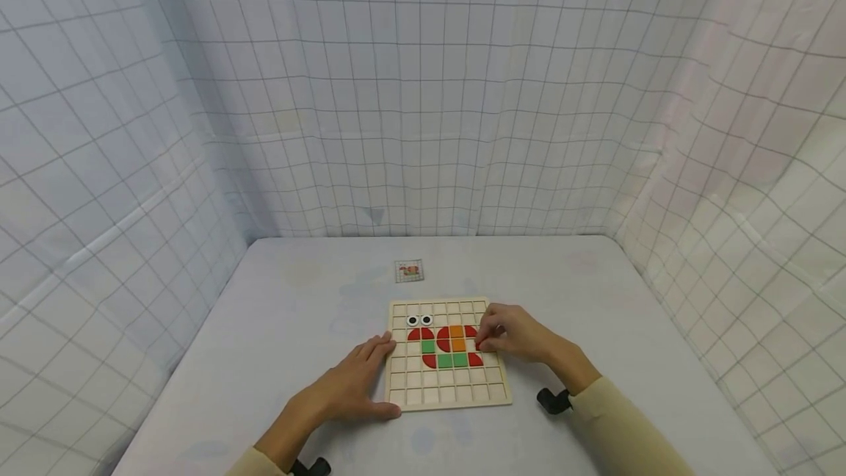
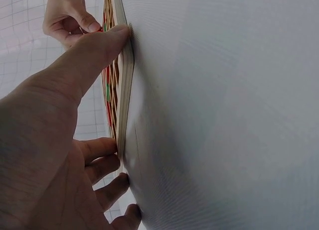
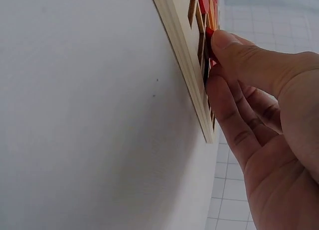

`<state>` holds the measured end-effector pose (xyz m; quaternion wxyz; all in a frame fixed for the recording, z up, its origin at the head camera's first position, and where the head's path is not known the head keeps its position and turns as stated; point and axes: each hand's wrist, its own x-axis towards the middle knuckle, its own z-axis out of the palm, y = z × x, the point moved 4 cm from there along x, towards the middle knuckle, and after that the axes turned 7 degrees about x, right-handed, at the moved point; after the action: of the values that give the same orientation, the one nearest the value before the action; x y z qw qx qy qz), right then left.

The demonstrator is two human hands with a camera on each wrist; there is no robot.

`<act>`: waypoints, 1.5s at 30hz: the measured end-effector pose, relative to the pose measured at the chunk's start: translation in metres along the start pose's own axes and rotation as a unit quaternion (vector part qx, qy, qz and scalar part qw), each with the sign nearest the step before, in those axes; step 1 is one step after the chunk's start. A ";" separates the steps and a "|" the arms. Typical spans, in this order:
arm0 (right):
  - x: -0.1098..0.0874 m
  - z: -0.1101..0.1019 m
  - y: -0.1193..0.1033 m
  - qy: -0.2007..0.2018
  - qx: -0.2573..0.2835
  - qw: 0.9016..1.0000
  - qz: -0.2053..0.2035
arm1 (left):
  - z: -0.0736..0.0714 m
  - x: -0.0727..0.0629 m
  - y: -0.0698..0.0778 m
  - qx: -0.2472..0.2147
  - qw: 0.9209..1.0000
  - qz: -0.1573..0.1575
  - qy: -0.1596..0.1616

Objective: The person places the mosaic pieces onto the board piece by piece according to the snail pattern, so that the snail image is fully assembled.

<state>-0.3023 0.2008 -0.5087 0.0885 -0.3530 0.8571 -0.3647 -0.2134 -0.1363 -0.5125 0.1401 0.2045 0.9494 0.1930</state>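
A square wooden grid board (image 1: pixel 449 397) lies on the table, with red, green and orange tiles and two eye tiles (image 1: pixel 419 320) set in its cells. My right hand (image 1: pixel 518 333) pinches a red tile (image 3: pixel 210 38) between thumb and fingers at the right part of the board, beside the orange tiles (image 1: pixel 457 338). The fingers cover part of that tile in the head view. My left hand (image 1: pixel 353 384) rests against the board's left side, fingertips at the left edge and thumb at the lower left corner, the fingers fairly straight.
A small picture card (image 1: pixel 409 270) with a similar coloured pattern lies behind the board. Grid-patterned white curtains (image 1: pixel 436 109) stand around the white table (image 1: pixel 297 292) at the back and both sides. Black wrist-worn pieces (image 1: pixel 554 401) sit below the wrists.
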 end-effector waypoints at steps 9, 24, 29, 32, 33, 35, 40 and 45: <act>0.003 -0.002 -0.001 -0.025 -0.025 0.999 -0.013 | 0.000 0.000 0.000 -0.004 1.000 0.010 0.000; 0.010 0.000 -0.009 -0.031 -0.059 0.997 -0.048 | -0.003 0.002 -0.001 0.003 1.000 0.005 0.003; 0.011 0.002 -0.010 -0.029 -0.062 0.996 -0.048 | -0.001 0.002 -0.002 -0.001 1.000 0.000 0.001; 0.012 0.004 -0.010 -0.024 -0.061 0.997 -0.049 | 0.000 0.002 -0.004 -0.002 1.000 0.001 0.001; 0.012 0.005 -0.010 -0.024 -0.060 0.997 -0.047 | 0.000 0.001 -0.004 -0.003 1.000 0.001 0.001; 0.013 0.007 -0.011 -0.025 -0.057 0.997 -0.042 | 0.000 0.001 -0.004 -0.003 1.000 0.005 0.003; 0.016 0.011 -0.012 -0.023 -0.065 0.997 -0.024 | 0.001 0.001 -0.005 -0.004 1.000 0.013 0.004; 0.012 0.013 -0.013 -0.006 -0.081 0.996 -0.038 | 0.001 0.000 -0.005 0.004 1.000 0.026 0.005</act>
<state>-0.2987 0.1785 -0.5076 0.0508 -0.3930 0.8694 -0.2953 -0.2147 -0.1399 -0.5156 0.1293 0.2286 0.9452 0.1941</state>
